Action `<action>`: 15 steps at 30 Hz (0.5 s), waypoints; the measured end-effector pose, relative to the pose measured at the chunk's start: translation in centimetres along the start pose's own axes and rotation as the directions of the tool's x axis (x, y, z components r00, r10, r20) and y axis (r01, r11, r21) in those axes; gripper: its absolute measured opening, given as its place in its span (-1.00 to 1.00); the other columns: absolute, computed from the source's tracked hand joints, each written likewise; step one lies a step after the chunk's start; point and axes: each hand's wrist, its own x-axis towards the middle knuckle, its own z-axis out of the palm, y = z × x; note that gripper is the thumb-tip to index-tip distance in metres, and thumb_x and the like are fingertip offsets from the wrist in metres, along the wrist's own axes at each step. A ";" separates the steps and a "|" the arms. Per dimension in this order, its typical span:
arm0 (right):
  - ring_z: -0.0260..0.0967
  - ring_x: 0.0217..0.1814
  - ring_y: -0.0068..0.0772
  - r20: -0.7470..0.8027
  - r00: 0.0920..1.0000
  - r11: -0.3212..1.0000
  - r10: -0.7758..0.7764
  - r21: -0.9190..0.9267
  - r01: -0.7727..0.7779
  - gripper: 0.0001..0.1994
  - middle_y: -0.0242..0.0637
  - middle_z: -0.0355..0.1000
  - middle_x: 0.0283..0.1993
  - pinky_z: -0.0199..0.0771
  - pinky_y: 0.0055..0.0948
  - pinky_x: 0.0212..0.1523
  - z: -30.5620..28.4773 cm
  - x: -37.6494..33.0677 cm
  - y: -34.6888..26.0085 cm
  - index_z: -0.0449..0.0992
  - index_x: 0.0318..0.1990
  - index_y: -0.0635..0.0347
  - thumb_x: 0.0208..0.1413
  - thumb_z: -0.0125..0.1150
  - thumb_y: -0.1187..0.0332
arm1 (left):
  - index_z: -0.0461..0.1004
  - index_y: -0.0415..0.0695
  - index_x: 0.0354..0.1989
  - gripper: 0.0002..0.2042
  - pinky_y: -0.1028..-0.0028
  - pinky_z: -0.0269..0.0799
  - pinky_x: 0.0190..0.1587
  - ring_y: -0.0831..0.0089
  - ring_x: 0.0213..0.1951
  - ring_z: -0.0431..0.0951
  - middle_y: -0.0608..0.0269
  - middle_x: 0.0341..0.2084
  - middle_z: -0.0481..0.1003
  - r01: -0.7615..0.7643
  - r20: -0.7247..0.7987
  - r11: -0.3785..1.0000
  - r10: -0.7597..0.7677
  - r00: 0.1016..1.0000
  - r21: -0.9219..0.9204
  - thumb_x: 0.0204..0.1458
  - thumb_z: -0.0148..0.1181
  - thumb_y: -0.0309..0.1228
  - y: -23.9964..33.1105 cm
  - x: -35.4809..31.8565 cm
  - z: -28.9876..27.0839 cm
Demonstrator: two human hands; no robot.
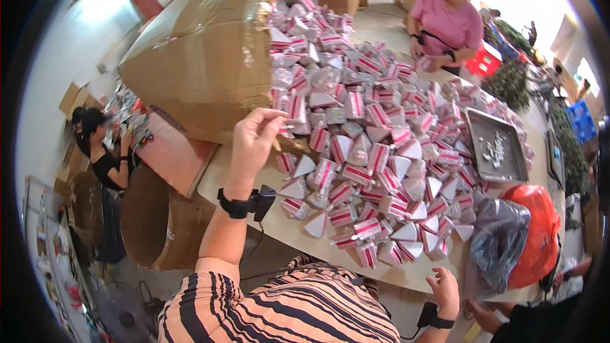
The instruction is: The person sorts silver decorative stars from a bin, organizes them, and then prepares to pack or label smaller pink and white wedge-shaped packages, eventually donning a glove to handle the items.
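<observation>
My left hand (pixel 254 140) is raised at the left edge of a big heap, beside the cardboard box. Its thumb and fingertips are pinched on a small white piece (pixel 287 128), too small to name. Wedge-shaped packages (pixel 356 171) in clear wrap, with white sides and pink-and-red bands, make up the heap on the pale table (pixel 286 219). At the table's near edge, my right hand (pixel 446 292) hangs with fingers apart and slightly curled, and nothing shows in it. Both wrists wear black bands.
A large cardboard box (pixel 197 57) lies tipped, its mouth toward the heap. On the right, a metal tray (pixel 473 133) holds small white pieces, with grey (pixel 502 235) and orange plastic bags (pixel 537 228) below. A person in pink (pixel 448 19) stands across; others work at left and lower right.
</observation>
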 end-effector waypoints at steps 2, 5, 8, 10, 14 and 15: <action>0.42 -0.34 -0.20 0.065 0.998 1.000 -0.001 -0.004 0.001 -0.66 -0.10 0.43 -0.29 0.41 -0.33 -0.27 0.5 1.0 -1.4 0.47 -0.19 0.21 -0.18 0.31 0.34 | 0.49 -0.26 -0.33 -0.91 0.64 0.34 -0.36 0.67 -0.45 0.44 0.35 -0.48 0.46 -0.101 -0.051 0.994 0.103 0.993 0.035 0.02 0.07 -0.56 -1.0 0.2 -0.4; 0.42 -0.36 -0.20 0.067 0.995 0.997 -0.074 -0.006 0.074 -0.66 -0.11 0.42 -0.30 0.41 -0.32 -0.28 1.5 1.8 -2.6 0.47 -0.19 0.21 -0.18 0.32 0.33 | 0.46 -0.26 -0.25 -0.82 0.49 0.37 -0.22 0.45 -0.30 0.42 0.17 -0.30 0.39 -0.230 -0.007 0.929 0.243 0.970 0.291 -0.06 0.16 -0.53 -0.2 -0.2 -1.1; 0.42 -0.35 -0.18 0.079 0.991 0.994 -0.107 -0.028 0.110 -0.66 -0.10 0.42 -0.29 0.41 -0.31 -0.28 2.1 2.2 -3.6 0.47 -0.19 0.20 -0.19 0.32 0.33 | 0.37 -0.20 -0.08 -0.64 0.34 0.26 -0.01 0.25 -0.07 0.31 0.00 -0.04 0.25 -0.310 -0.179 0.633 0.587 0.789 0.709 -0.08 0.23 -0.42 -0.5 -0.6 -0.6; 0.42 -0.32 -0.16 0.091 0.992 0.995 -0.090 -0.033 0.094 -0.65 -0.09 0.42 -0.27 0.41 -0.31 -0.27 2.2 1.9 -4.6 0.47 -0.18 0.20 -0.19 0.31 0.33 | 0.20 -0.17 0.12 -0.39 0.13 0.08 0.13 -0.01 0.10 0.14 -0.10 0.13 0.05 -0.302 -0.194 0.689 0.543 0.817 0.659 -0.13 0.28 -0.28 -2.0 -0.6 -0.4; 0.39 -0.23 -0.06 0.093 0.987 0.989 -0.130 -0.052 0.135 -0.65 -0.07 0.42 -0.25 0.38 -0.20 -0.20 3.6 1.2 -3.8 0.46 -0.20 0.20 -0.18 0.32 0.27 | 0.01 -0.16 0.25 -0.21 -0.05 -0.10 0.20 -0.21 0.23 -0.05 -0.20 0.23 -0.09 -0.234 -0.190 0.572 0.584 0.789 0.786 -0.14 0.25 -0.13 -5.3 0.0 0.9; 0.37 -0.19 -0.01 0.113 0.984 0.989 -0.134 -0.040 0.140 -0.65 -0.06 0.42 -0.25 0.36 -0.16 -0.18 3.5 1.2 -4.1 0.45 -0.20 0.19 -0.17 0.31 0.26 | 0.04 -0.17 0.24 -0.25 -0.06 -0.10 0.21 -0.21 0.23 -0.05 -0.21 0.23 -0.08 -0.187 -0.194 0.513 0.600 0.776 0.838 -0.12 0.22 -0.17 -6.0 0.1 0.7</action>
